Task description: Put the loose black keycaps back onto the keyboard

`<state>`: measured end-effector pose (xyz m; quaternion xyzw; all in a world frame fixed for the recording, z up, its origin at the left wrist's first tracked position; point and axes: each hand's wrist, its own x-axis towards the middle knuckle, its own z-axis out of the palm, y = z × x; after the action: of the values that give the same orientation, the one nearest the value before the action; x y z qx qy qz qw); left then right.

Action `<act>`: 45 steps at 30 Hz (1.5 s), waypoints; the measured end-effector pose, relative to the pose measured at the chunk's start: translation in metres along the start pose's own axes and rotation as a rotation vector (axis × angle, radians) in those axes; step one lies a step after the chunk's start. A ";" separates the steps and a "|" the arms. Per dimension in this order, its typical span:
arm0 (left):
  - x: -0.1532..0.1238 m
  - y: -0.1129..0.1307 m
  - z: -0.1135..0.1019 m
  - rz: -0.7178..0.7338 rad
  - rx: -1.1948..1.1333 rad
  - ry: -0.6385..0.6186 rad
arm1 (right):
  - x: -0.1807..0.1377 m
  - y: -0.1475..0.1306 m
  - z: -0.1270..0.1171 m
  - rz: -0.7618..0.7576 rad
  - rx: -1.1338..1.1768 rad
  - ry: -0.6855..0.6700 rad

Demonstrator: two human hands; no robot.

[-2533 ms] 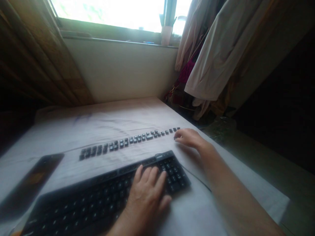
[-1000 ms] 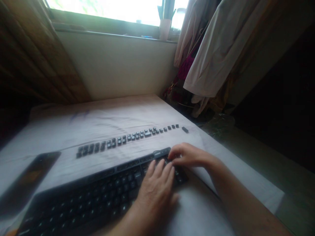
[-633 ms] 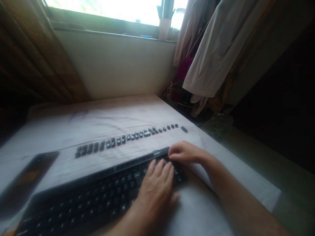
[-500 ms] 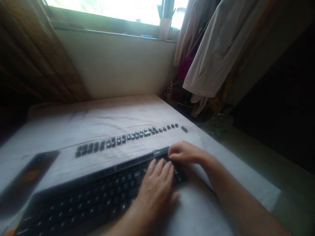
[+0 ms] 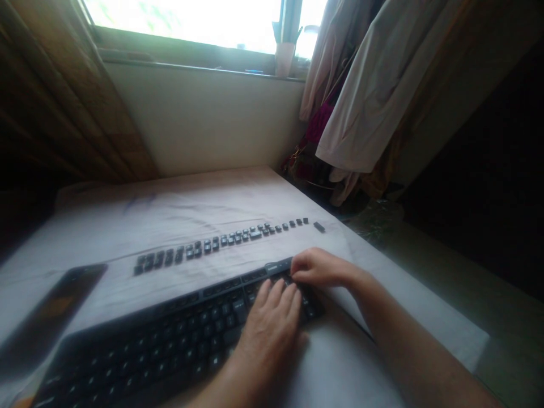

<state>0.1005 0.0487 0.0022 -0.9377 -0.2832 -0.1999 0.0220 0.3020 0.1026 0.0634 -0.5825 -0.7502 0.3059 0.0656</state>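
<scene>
A black keyboard lies at a slant on the pale cloth, running from the lower left towards the middle. My left hand rests over its right part, palm down, with the fingers stretched out. At the keyboard's far right corner, my right hand is curled with its fingertips pressed down at the keys. Whatever those fingers may hold is hidden. Beyond the keyboard, loose black keycaps stand in a long line, partly two deep. A longer dark piece lies just past the right end of that line.
A dark, flat phone-like slab lies left of the keyboard. The cloth-covered surface ends at a right edge, with floor beyond. Clothes hang at the right. A curtain hangs left, and a pot stands on the windowsill.
The view has shifted slightly, so everything sits a little lower in the picture. Both hands keep nearly the same places and poses on the keyboard.
</scene>
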 end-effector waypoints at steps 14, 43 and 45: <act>-0.001 0.000 0.003 0.021 0.032 0.069 | 0.016 0.080 -0.058 0.316 0.397 0.722; -0.027 -0.006 -0.005 0.088 0.121 0.024 | 0.044 0.101 -0.015 0.673 -0.168 0.757; -0.032 -0.009 -0.009 0.101 0.142 0.042 | 0.044 0.098 -0.015 0.678 -0.184 0.748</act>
<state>0.0678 0.0382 -0.0026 -0.9425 -0.2484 -0.1978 0.1042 0.3766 0.1621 0.0113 -0.8661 -0.4681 0.0130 0.1750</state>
